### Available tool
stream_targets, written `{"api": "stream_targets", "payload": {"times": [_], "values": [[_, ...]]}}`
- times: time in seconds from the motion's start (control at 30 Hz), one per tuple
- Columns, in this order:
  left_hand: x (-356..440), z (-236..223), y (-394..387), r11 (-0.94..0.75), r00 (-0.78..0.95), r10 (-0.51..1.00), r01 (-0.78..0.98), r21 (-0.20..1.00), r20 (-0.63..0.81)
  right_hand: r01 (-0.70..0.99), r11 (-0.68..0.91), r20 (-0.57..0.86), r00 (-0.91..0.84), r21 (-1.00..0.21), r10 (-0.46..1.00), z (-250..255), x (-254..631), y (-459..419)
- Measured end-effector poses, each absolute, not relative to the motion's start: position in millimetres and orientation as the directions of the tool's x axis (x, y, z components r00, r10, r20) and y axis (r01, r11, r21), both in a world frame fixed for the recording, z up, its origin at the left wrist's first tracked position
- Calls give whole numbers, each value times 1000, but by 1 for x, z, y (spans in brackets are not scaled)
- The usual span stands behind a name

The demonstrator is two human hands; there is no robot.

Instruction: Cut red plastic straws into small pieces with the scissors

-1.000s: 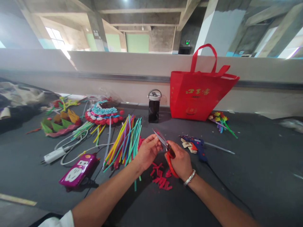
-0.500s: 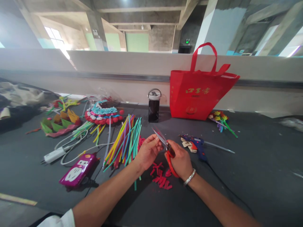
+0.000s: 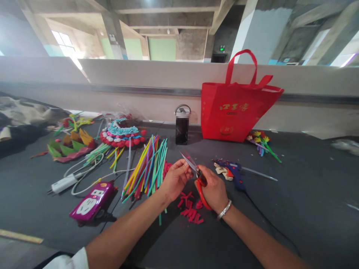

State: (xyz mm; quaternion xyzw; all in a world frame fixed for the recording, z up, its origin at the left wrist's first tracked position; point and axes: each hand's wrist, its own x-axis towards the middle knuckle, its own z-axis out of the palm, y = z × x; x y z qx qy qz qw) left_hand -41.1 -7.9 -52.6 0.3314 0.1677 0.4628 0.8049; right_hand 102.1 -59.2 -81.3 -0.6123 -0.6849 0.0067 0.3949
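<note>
My right hand (image 3: 214, 189) is closed around the red handles of a pair of scissors (image 3: 201, 186), whose blades point up and to the left. The fingers of my left hand (image 3: 177, 180) are pinched together beside the blades; what they hold, if anything, is too small to make out. Below both hands, a pile of short red cut pieces (image 3: 192, 213) lies on the dark table. A bundle of coloured pipe cleaners (image 3: 148, 166) spreads left of my left hand, and more red material (image 3: 167, 167) shows partly behind that hand.
A blue glue gun (image 3: 237, 175) with a cord lies right of my hands. Behind stand a black bottle (image 3: 182, 130) and a red bag (image 3: 238, 112). Leftward are a purple power strip (image 3: 91, 201), a white charger (image 3: 64, 184), a beaded floral ring (image 3: 122, 134) and a leafy craft piece (image 3: 73, 147).
Both hands and the scissors keep nearly the same position. The whole view has shifted very slightly.
</note>
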Motion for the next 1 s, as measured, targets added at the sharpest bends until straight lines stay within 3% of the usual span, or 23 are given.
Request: {"api": "stream_targets", "payload": {"times": [0.23,0.57,1.0], "values": [[-41,-52,-8,350,515,857,-629,694,35,798,256,512,75,-546,856,-79,100,-61],[-39,-53,-9,362,515,857,-630,687,21,839,242,532,65,-487,844,-81,102,-60],[-40,-46,-9,387,542,840,-633,671,27,773,245,542,148,-585,827,-81,103,-60]]}}
